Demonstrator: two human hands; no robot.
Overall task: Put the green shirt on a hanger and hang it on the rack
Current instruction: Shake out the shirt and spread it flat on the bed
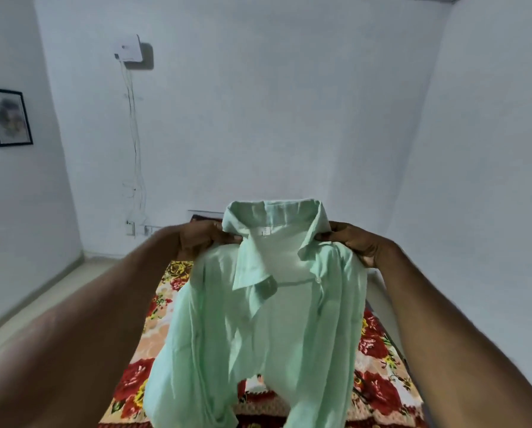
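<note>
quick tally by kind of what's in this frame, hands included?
Hands: 2, left hand and right hand
Green shirt: 1
Floral bedspread: 1
Framed picture: 1
White wall box: 1
Hanger or rack: 0 in view
Total: 6

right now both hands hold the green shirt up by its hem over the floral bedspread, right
Not quite. The head view shows the left hand and right hand holding the green shirt by its shoulders beside the collar, not the hem, over the floral bedspread.
</note>
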